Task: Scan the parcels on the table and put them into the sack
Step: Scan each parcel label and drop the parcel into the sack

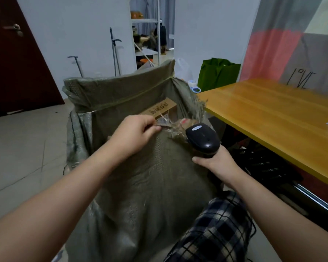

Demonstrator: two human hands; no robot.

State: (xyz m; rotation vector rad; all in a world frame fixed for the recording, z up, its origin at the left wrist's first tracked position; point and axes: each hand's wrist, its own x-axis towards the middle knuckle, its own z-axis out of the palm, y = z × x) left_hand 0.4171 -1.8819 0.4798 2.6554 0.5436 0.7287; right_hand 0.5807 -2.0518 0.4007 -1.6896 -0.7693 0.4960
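Left hand (134,133) pinches the frayed near rim of the sack (159,176) at mid-frame; the right hand (214,161) grips a black scanner (203,138) beside it. Inside the sack, a cardboard parcel (163,108) shows only partly, its lower part hidden behind that rim.

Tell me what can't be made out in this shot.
Head view:
Brown cardboard parcel: mostly hidden by the grey-green woven sack; print blurred.
Black handheld scanner: handle covered by the right hand.
Yellow wooden table: cut off by the right edge, parcels left unknown.
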